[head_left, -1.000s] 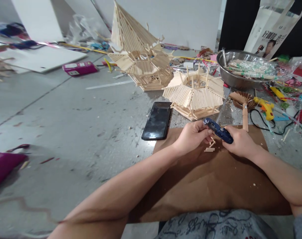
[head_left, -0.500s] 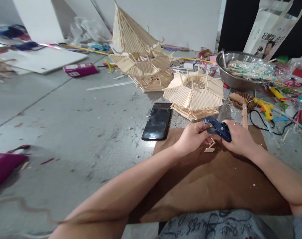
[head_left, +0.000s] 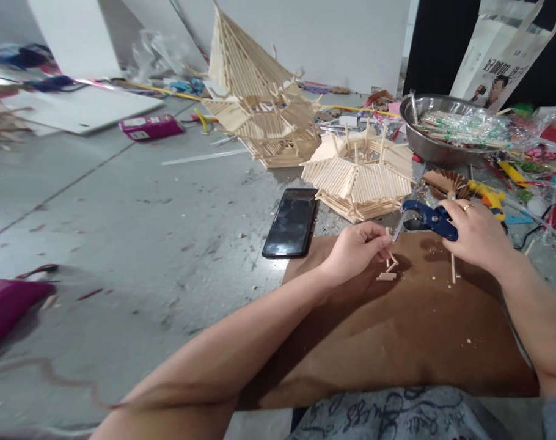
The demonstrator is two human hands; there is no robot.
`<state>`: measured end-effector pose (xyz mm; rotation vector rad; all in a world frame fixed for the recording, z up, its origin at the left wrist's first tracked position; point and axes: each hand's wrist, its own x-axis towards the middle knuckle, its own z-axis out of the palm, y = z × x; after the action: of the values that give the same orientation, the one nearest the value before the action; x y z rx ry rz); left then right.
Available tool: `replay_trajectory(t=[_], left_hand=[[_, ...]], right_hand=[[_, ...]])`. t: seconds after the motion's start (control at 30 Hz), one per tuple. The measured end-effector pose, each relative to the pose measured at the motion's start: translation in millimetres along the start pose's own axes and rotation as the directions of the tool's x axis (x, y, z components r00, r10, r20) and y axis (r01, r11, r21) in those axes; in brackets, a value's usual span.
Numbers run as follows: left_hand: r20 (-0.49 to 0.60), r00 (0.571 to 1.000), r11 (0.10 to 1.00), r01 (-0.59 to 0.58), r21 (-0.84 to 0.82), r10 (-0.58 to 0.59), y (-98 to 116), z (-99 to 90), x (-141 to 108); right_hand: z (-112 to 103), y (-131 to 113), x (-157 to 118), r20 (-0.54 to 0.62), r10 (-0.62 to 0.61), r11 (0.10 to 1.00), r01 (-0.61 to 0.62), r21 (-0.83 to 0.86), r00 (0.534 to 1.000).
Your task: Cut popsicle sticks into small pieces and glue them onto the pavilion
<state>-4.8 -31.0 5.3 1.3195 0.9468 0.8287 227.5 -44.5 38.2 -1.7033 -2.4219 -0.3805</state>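
Observation:
My right hand (head_left: 477,235) is wrapped round the handles of a blue cutter (head_left: 429,219), its curved jaws pointing left. Just left of the jaws, my left hand (head_left: 358,250) pinches a short wooden stick (head_left: 388,233) between thumb and fingers. Small cut stick pieces (head_left: 387,277) lie below the left fingertips on the brown mat (head_left: 397,342). Under the right hand a longer thin stick (head_left: 453,267) shows. Behind the hands stands a low stick-built roof ring (head_left: 360,177), and further back a taller stick tower (head_left: 273,116) with a pointed roof.
A black phone (head_left: 290,223) lies left of the mat. At the right are a metal bowl (head_left: 443,153) of wrapped sticks, a brown paper fan (head_left: 445,182), a yellow glue gun (head_left: 489,194) and scattered scraps. Purple packets (head_left: 152,127) lie on the grey floor to the left.
My right hand has moved right and slightly up with the blue cutter, away from my left hand. My left hand has stayed nearly in place, and the stick in it now shows.

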Motion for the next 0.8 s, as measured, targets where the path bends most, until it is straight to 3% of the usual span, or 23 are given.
replay_trajectory(t=[0.07,0.17,0.33,0.57,0.8], left_hand=[[-0.015,0.999,0.999,-0.03,-0.036,0.029,-2,0.3,0],[-0.022,0.998,0.997,-0.06,-0.058,0.058,-4,1.0,0],[-0.025,0.997,0.997,-0.079,0.007,0.079,0,3.1,-2],[-0.024,0.997,0.995,-0.077,0.059,0.079,2,3.3,-4],[0.048,0.997,0.998,-0.054,0.025,0.053,5,0.8,-4]], right_hand=[[2,-10,-1,-0.023,0.04,0.986,-0.035,0.165,0.999],[5,-26,-3,0.002,0.031,0.965,-0.03,0.261,1.0],[13,-41,-8,-0.003,-0.049,0.954,0.048,0.296,0.999],[16,-45,-10,-0.03,-0.031,0.959,0.038,0.282,0.999],[18,-42,-11,-0.013,-0.044,0.958,0.045,0.283,0.999]])
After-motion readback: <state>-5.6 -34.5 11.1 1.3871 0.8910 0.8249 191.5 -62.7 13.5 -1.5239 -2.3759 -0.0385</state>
